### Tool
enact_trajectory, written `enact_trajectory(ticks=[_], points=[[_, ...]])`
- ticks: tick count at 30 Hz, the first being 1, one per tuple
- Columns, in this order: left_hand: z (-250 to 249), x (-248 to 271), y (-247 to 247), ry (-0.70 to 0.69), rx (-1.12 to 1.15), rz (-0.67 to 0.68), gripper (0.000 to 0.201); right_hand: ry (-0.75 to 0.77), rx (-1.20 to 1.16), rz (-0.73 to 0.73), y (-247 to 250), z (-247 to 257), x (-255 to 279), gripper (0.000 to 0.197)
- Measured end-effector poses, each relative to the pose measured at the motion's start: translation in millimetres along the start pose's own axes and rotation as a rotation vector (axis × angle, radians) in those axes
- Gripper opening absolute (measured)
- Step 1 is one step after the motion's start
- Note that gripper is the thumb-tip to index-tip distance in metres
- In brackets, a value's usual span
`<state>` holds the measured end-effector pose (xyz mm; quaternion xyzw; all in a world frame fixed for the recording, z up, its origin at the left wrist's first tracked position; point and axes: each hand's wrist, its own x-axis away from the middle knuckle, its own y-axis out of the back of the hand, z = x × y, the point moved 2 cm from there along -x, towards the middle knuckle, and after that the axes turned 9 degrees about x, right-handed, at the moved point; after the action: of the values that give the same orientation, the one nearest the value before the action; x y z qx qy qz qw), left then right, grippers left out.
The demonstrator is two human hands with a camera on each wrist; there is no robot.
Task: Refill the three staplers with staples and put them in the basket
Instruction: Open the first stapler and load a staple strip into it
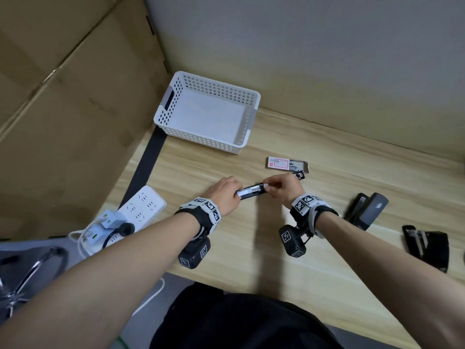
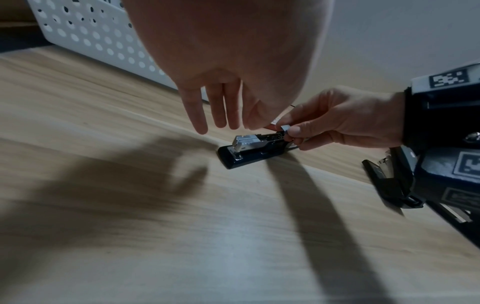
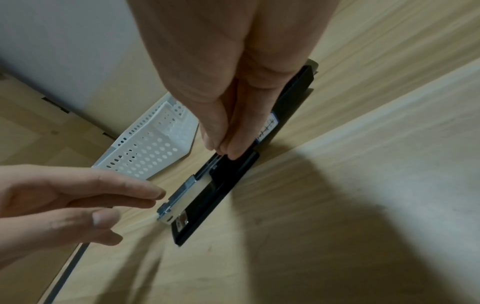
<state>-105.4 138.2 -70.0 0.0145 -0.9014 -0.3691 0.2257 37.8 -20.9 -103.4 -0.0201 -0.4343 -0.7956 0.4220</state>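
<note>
A black stapler (image 1: 251, 192) lies opened flat on the wooden table, its metal magazine (image 2: 249, 140) uncovered and its lid (image 3: 293, 98) folded back. My right hand (image 1: 281, 190) pinches a small grey strip of staples (image 2: 285, 128) at the rear end of the magazine. Over the stapler's front end is my left hand (image 1: 226, 195), its fingers (image 2: 221, 107) straight and holding nothing. Two more black staplers (image 1: 366, 210) (image 1: 427, 245) lie open at the right. The white perforated basket (image 1: 208, 81) stands at the back with nothing in it.
An open staple box (image 1: 286, 163) lies just behind the hands. A white power strip (image 1: 141, 205) with plugs sits at the table's left edge. A cardboard panel (image 1: 75, 96) walls the left side, and a grey wall closes the back.
</note>
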Motion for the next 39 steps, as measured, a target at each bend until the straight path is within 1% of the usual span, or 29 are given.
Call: enact_trajectory(ticks=[2,6,9,13,20,24,30,32,35,39], points=[[2.3,0.0,0.8,0.000,0.000,-0.002,0.026,0.053,0.041,-0.006,4.3,3.7,0.4,0.013],[3.5,-2.7,-0.8,0.024,-0.023,-0.014,0.029,0.280,0.237,-0.059,8.1,9.7,1.3,0.011],[2.8,-7.0,-5.7,0.043,-0.052,-0.028,0.034,0.361,0.308,-0.107,6.0,9.6,0.5,0.011],[2.0,-13.4,-13.7,0.054,-0.111,-0.024,0.029,0.453,0.344,-0.057,-3.1,3.7,-4.4,0.013],[3.2,-17.5,-16.9,0.057,-0.157,-0.072,0.013,0.494,0.347,-0.082,-7.7,-3.0,-7.1,0.014],[6.0,-21.5,-17.0,0.072,-0.168,-0.065,0.013,0.498,0.341,-0.099,-8.0,-3.1,-5.7,0.014],[18.2,-33.3,-27.0,0.161,-0.166,-0.058,0.018,0.497,0.394,-0.094,-9.8,-4.4,-5.9,0.018],[20.2,-35.7,-29.1,0.168,-0.171,-0.056,0.019,0.482,0.403,-0.070,-9.7,-2.3,-3.7,0.021],[20.9,-38.6,-29.2,0.170,-0.173,-0.050,0.018,0.413,0.381,-0.018,-2.8,1.7,2.8,0.033],[20.0,-40.7,-26.1,0.148,-0.174,-0.027,0.014,0.368,0.374,-0.071,17.8,2.9,17.7,0.036]])
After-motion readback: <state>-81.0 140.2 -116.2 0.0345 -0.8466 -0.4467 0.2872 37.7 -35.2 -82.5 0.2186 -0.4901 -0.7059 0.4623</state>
